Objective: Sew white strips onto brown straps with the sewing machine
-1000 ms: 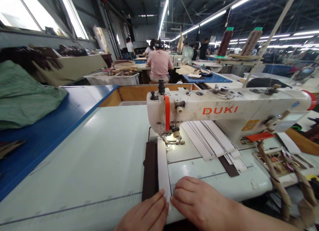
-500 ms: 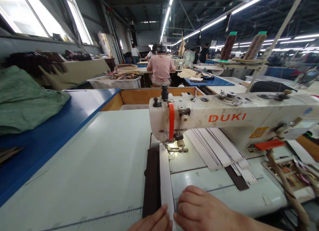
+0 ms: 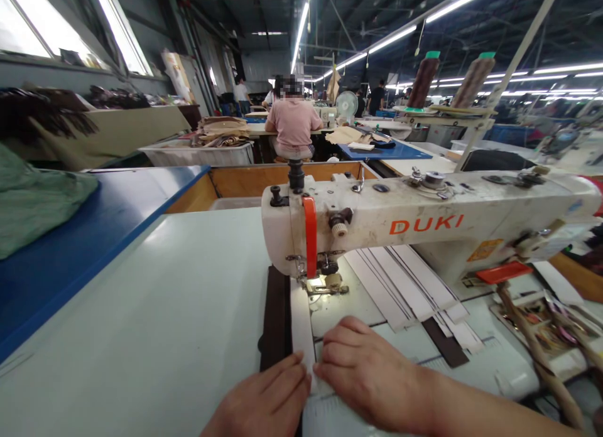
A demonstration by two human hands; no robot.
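A long white strip [image 3: 302,327] runs under the presser foot [image 3: 325,289] of a sewing machine [image 3: 362,220] marked DUKI. Along its left side lies a dark brown strip [image 3: 274,324]. My left hand [image 3: 268,393] rests with fingers stretched out and flat, its fingertips on the white strip over its left edge. From the right, my right hand [image 3: 362,368] has curled fingers, with thumb and fingertips closed at the strip's right edge. Both hands are in front of the needle area, close together but apart from the foot. The strip's near end is hidden by my hands.
Several white-faced strips [image 3: 400,283] lie beneath the machine arm. A tray of small items [image 3: 541,324] stands to the right. Two thread cones [image 3: 424,81] stand behind the machine. A green cloth [image 3: 42,201] lies on the blue table [image 3: 117,236]. A person [image 3: 293,123] sits ahead.
Both hands have moved forward toward the needle, and the white and brown strips have slid farther under the machine. The view has shifted slightly to the right.
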